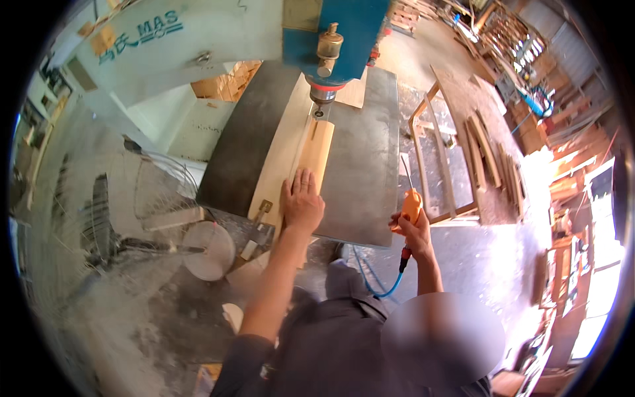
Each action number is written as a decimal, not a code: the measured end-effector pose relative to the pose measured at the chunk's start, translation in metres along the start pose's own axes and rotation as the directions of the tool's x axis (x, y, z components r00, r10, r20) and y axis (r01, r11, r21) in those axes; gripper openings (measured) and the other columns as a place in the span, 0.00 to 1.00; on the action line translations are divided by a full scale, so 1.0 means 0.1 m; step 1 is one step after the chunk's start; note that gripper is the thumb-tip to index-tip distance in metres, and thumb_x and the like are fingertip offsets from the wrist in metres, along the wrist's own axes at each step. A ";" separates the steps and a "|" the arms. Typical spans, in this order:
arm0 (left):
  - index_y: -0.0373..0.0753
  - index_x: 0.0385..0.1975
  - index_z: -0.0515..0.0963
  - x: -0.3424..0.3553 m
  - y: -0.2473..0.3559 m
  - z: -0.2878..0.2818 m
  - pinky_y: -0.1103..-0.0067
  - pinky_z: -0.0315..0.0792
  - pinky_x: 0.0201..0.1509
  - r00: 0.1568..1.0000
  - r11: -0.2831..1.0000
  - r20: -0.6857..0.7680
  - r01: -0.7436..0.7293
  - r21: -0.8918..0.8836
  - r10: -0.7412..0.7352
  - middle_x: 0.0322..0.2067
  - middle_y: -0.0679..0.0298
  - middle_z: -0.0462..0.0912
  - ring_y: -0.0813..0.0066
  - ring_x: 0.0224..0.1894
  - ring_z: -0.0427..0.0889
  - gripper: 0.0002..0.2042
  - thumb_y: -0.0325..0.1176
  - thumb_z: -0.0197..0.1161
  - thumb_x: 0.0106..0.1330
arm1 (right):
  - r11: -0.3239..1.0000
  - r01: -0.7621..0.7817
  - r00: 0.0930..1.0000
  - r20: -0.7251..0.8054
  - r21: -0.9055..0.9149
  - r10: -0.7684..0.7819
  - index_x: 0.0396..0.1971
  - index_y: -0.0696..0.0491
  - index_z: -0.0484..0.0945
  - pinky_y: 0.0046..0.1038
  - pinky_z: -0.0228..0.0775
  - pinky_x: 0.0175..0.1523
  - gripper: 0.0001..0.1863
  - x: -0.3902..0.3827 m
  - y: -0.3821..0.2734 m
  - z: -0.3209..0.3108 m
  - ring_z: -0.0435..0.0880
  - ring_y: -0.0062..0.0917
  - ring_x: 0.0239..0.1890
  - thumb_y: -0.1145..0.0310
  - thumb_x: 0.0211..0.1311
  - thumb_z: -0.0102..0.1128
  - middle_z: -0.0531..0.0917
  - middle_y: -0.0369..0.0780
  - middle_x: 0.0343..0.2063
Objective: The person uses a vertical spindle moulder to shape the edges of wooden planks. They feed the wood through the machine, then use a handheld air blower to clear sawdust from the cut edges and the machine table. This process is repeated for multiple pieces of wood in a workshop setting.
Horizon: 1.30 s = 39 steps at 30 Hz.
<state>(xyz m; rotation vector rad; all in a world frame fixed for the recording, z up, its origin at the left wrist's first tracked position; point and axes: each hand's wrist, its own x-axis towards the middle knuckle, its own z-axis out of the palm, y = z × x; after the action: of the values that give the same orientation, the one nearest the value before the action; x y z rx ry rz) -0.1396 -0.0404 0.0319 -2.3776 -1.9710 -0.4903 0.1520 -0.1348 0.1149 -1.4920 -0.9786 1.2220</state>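
Note:
My left hand (pixel 304 202) lies with its fingers stretched out over the near end of a pale wooden board (pixel 316 149). The board sits along a longer light wood strip (pixel 274 172) on the dark machine table (pixel 360 159). In my right hand (pixel 417 228), off the table's right edge, is an orange air blow gun (pixel 411 205), its thin nozzle pointing up and away. A blue hose (pixel 390 291) runs down from its grip. Just beyond the board's far end hangs the router spindle (pixel 323 96) with a small cutter under it.
The machine's pale green body (pixel 178 46) rises at the far left. A large fan (pixel 99 218) stands left. Right of the table, a wooden bench (pixel 473 132) carries several wood strips, next to a wooden frame (pixel 440 152). A metal clamp (pixel 264 206) sits at the strip's near end.

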 end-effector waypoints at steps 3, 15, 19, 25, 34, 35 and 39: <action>0.37 0.75 0.64 0.00 -0.02 -0.04 0.55 0.45 0.84 1.000 1.000 -0.002 0.014 -0.009 -0.014 0.78 0.59 0.62 0.62 0.81 0.56 0.34 0.43 0.59 0.70 | 0.999 0.043 0.999 -0.006 0.016 -0.043 0.61 0.58 0.69 0.31 0.84 0.48 0.20 0.01 0.02 -0.18 0.89 0.27 0.41 0.76 0.71 0.56 0.85 0.43 0.44; 0.36 0.68 0.72 0.00 -0.07 -0.14 0.57 0.54 0.81 0.996 0.992 -0.087 0.019 -0.125 -0.030 0.74 0.56 0.68 0.58 0.78 0.63 0.28 0.35 0.63 0.68 | 0.838 -0.367 0.870 0.468 0.403 0.156 0.57 0.61 0.72 0.45 0.83 0.57 0.21 0.84 0.23 0.73 0.88 0.40 0.52 0.71 0.66 0.58 0.84 0.51 0.54; 0.36 0.56 0.78 0.01 -0.11 -0.18 0.59 0.69 0.70 0.971 0.983 -0.222 0.048 -0.179 -0.087 0.64 0.54 0.76 0.52 0.68 0.73 0.18 0.28 0.66 0.65 | 0.772 -0.478 0.834 0.493 0.420 0.248 0.48 0.54 0.74 0.39 0.83 0.47 0.15 0.98 0.40 1.21 0.86 0.33 0.44 0.72 0.60 0.60 0.84 0.46 0.52; 0.37 0.43 0.78 0.08 -0.20 -0.42 0.59 0.78 0.54 0.920 0.929 -0.131 0.370 -0.017 -0.369 0.50 0.56 0.79 0.51 0.54 0.80 0.10 0.29 0.68 0.64 | 0.755 -0.568 0.760 0.560 0.328 0.329 0.42 0.50 0.74 0.24 0.61 0.24 0.13 0.75 0.18 1.42 0.76 0.22 0.41 0.71 0.55 0.61 0.80 0.35 0.42; 0.29 0.39 0.77 0.23 -0.29 -0.42 0.61 0.82 0.50 0.954 0.951 0.016 0.297 0.083 -0.300 0.42 0.45 0.80 0.49 0.44 0.86 0.08 0.21 0.64 0.61 | 0.802 -0.415 0.881 0.409 0.430 0.237 0.40 0.49 0.73 0.32 0.66 0.21 0.14 0.63 -0.07 1.60 0.73 0.23 0.38 0.71 0.53 0.63 0.75 0.33 0.36; 0.30 0.40 0.76 0.25 -0.26 -0.47 0.62 0.82 0.49 0.953 0.952 0.027 0.298 0.070 -0.300 0.42 0.45 0.80 0.49 0.44 0.86 0.08 0.21 0.64 0.61 | 0.827 -0.397 0.883 0.411 0.399 0.226 0.40 0.50 0.73 0.33 0.67 0.21 0.14 0.65 -0.06 1.58 0.73 0.24 0.38 0.71 0.53 0.63 0.74 0.34 0.36; 0.30 0.39 0.77 0.23 -0.28 -0.69 0.67 0.83 0.45 0.965 0.965 0.020 0.262 0.031 -0.262 0.42 0.47 0.80 0.53 0.43 0.87 0.10 0.22 0.66 0.60 | 0.806 -0.370 0.921 0.295 0.463 0.253 0.41 0.57 0.73 0.39 0.65 0.63 0.12 0.67 0.10 1.65 0.75 0.36 0.62 0.79 0.55 0.56 0.78 0.48 0.58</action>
<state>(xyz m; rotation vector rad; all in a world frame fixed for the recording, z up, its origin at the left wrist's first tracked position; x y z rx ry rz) -0.1786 -0.0272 0.0983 -2.1247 -2.3004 -0.4380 0.0023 -0.0448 0.0799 -1.1257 -0.4794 1.7602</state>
